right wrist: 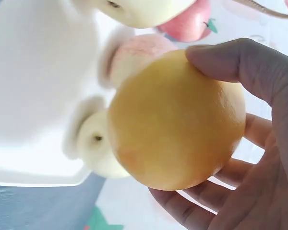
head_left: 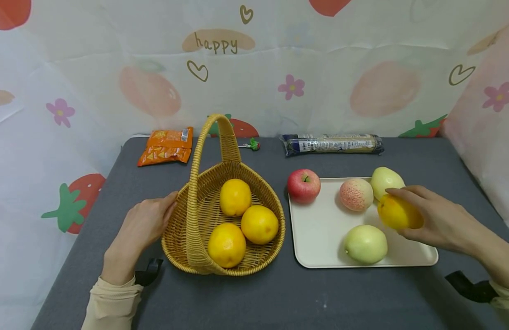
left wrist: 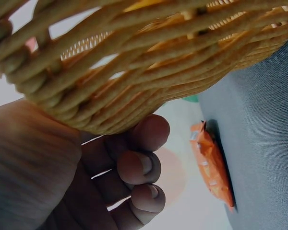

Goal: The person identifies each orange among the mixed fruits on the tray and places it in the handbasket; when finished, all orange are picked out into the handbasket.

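Observation:
My right hand [head_left: 438, 220] grips an orange [head_left: 399, 212] above the right part of a cream tray [head_left: 320, 238]; the right wrist view shows thumb and fingers round the orange [right wrist: 177, 124]. On the tray lie a speckled peach [head_left: 356, 195] and two pale green fruits, one at the back [head_left: 386, 182], one in front [head_left: 366, 244]. A red apple [head_left: 304, 186] sits at its back left corner. My left hand [head_left: 145, 229] holds the left rim of a wicker basket [head_left: 279, 229], its fingers [left wrist: 139, 167] curled by the weave. Three oranges [head_left: 227, 245] lie inside the basket.
Along the back of the grey table [head_left: 254, 302] lie an orange snack packet [head_left: 167, 145], a lollipop [head_left: 253, 144] and a long wrapped package [head_left: 333, 144]. The basket's tall handle [head_left: 193, 183] arches over it. A printed cloth [head_left: 254, 91] hangs behind.

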`<action>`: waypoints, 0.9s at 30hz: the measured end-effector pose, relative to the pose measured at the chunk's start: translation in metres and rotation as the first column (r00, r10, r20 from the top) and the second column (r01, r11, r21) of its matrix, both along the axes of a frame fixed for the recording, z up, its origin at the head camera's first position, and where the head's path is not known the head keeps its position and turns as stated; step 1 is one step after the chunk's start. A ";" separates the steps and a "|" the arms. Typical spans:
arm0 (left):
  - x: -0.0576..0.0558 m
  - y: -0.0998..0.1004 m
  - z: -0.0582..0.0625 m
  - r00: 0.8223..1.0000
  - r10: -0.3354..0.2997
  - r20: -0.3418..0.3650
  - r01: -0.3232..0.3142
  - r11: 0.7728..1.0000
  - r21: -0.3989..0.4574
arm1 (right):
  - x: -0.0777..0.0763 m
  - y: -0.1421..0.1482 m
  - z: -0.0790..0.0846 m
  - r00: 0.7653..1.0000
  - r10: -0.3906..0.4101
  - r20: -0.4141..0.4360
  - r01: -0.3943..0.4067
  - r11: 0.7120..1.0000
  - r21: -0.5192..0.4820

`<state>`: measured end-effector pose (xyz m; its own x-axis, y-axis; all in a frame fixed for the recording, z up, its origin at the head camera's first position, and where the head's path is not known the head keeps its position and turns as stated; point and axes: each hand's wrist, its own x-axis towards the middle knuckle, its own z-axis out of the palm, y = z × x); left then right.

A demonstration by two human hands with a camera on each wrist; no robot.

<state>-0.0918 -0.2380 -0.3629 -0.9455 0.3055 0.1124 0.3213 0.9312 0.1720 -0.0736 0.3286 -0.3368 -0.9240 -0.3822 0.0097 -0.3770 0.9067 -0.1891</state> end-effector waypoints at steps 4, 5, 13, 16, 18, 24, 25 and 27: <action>0.000 0.000 0.000 1.000 0.004 0.006 -0.004 1.000 0.000 | -0.005 -0.011 0.009 0.996 0.032 -0.087 -0.036 0.999 -0.039; 0.000 0.001 0.000 1.000 0.004 0.008 -0.004 1.000 0.000 | -0.007 -0.015 0.012 0.993 0.046 -0.109 -0.052 0.997 -0.052; 0.000 0.001 0.001 1.000 0.006 0.015 -0.005 1.000 -0.004 | -0.021 -0.060 0.030 0.969 0.126 -0.212 -0.161 0.974 -0.159; 0.001 0.001 0.001 1.000 0.009 0.019 -0.009 1.000 -0.002 | -0.026 -0.079 0.035 0.955 0.166 -0.244 -0.213 0.960 -0.182; 0.001 0.001 0.000 1.000 0.010 0.020 -0.010 1.000 0.001 | -0.030 -0.092 0.036 0.938 0.203 -0.280 -0.262 0.946 -0.192; 0.000 0.000 0.000 1.000 0.001 0.013 -0.002 1.000 0.011 | -0.037 -0.132 0.037 0.869 0.332 -0.368 -0.419 0.888 -0.189; 0.000 0.000 0.000 1.000 0.003 0.013 -0.003 1.000 0.011 | -0.038 -0.138 0.039 0.858 0.353 -0.373 -0.441 0.879 -0.183; 0.000 0.000 0.000 1.000 0.010 0.023 -0.010 1.000 0.013 | -0.040 -0.152 0.042 0.840 0.393 -0.373 -0.479 0.861 -0.171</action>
